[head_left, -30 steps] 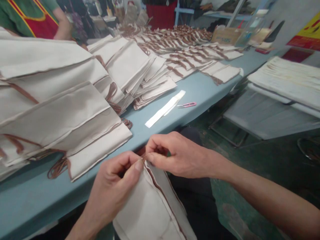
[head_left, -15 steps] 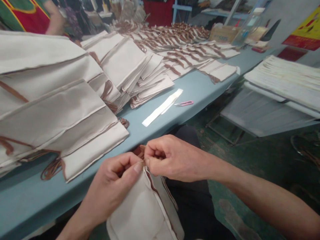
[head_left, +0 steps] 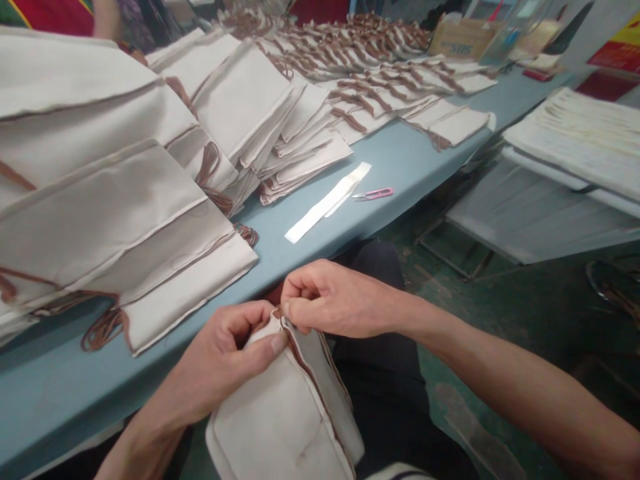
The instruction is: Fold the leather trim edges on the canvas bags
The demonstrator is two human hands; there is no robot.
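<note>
A cream fabric bag (head_left: 273, 420) with brown edging hangs over my lap, its top corner pointing up. My left hand (head_left: 235, 353) is closed on that corner, with the thumb pressed flat on the cream cloth. Right beside it, my right hand (head_left: 330, 300) pinches the brown trim at the tip of the corner. What lies between the right fingertips is mostly hidden by the fingers. Just past my hands, on the blue table (head_left: 400, 160), lie a white strip (head_left: 327, 203) and small pink-handled thread snips (head_left: 375, 194).
Stacked cream bags (head_left: 125, 200) with brown cords cover the table's left side. Further rows of bags (head_left: 350, 50) reach back towards a cardboard box (head_left: 463, 39). A rack with layered pale sheets (head_left: 580, 140) stands at the right. Another person's arm (head_left: 106, 20) shows at upper left.
The view has tipped slightly downward. My left thumb now lies lower along the bag's edge, and the cream corner shows between my hands. My right hand has shifted slightly left.
</note>
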